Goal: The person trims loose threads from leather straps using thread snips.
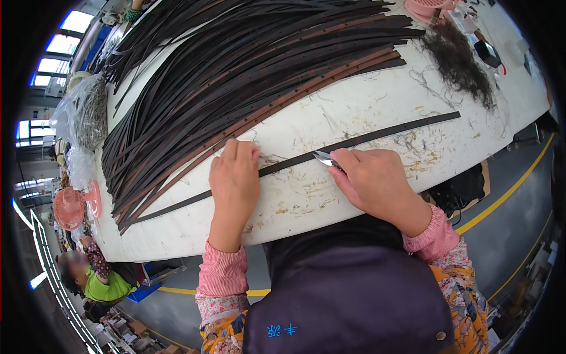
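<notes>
One dark strap (401, 127) with small holes lies slantwise across the white table in front of me. My left hand (234, 183) is over it, fingers curled and pinched together just above the strap; whatever is between the fingertips is too small to make out. In my right hand (377, 183) I grip small thread snips (324, 159), their pointed blades at the lower edge of the strap. Loose threads (271, 160) lie near the left fingertips.
A broad pile of black and brown straps (236, 88) covers the far left of the table. Dark thread scraps (460, 62) are heaped at the right, near a pink fan (427, 7). Another pink fan (69, 207) and a person in green (106, 286) are at the left.
</notes>
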Demonstrator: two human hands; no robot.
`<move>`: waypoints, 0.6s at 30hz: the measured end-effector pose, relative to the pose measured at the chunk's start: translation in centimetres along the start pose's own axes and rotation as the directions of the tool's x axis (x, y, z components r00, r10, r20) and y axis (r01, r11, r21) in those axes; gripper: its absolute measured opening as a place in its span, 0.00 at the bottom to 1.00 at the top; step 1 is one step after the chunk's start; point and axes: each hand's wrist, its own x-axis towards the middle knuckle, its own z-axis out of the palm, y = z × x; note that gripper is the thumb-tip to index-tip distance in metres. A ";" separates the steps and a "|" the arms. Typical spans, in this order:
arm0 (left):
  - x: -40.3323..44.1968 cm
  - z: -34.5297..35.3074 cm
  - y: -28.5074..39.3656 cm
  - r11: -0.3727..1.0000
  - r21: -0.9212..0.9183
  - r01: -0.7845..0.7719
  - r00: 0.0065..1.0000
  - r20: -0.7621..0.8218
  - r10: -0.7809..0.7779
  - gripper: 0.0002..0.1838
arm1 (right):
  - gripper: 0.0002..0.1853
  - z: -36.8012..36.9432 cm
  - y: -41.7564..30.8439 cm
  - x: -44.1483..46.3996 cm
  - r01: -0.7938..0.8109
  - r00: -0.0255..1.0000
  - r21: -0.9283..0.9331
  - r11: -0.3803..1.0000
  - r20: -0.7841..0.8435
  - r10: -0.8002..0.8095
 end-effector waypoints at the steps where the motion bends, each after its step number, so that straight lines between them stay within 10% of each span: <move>1: -0.1 -0.1 -0.7 1.000 0.002 0.001 1.000 0.002 -0.001 0.03 | 0.12 0.0 0.0 0.0 0.001 1.000 -0.002 1.000 0.001 -0.001; 5: -0.3 -1.3 -1.0 0.999 0.032 0.031 0.979 -0.202 -0.024 0.09 | 0.12 0.0 0.0 0.0 0.008 1.000 -0.002 1.000 0.003 -0.008; 8: -0.3 -1.9 1.8 0.881 -0.472 -0.021 1.000 -0.018 0.015 0.17 | 0.11 0.2 0.0 0.1 0.033 0.999 0.005 0.999 -0.001 -0.033; 18: -0.5 0.3 2.4 0.823 -0.568 -0.006 0.999 0.028 0.026 0.05 | 0.11 1.2 -1.6 1.2 0.109 0.992 0.025 0.994 0.063 -0.111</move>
